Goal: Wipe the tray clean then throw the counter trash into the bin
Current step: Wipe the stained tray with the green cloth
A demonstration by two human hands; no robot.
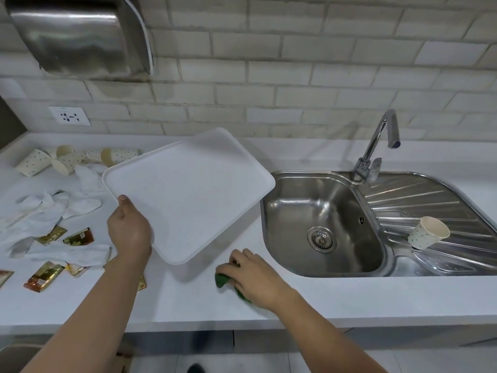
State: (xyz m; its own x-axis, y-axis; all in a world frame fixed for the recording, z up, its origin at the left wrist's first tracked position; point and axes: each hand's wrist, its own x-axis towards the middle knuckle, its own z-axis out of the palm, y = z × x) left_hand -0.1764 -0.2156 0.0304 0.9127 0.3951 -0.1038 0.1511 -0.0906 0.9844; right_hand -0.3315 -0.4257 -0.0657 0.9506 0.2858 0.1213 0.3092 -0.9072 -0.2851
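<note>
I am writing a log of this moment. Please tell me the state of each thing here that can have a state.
tray: lifted, tilted, held at its edge
left hand: gripping the tray
right hand: closed on the green cloth, on the counter
green cloth: bunched under the right hand
faucet: no water running
sink: empty, drain unplugged
paper cup on drainboard: lying on its side
paper cups on counter: tipped over

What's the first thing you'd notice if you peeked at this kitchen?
The big white tray, held tilted above the counter by the left hand. Next, the right hand pressing a green cloth on the counter by the steel sink. Paper cups and wrappers litter the left side.
</note>
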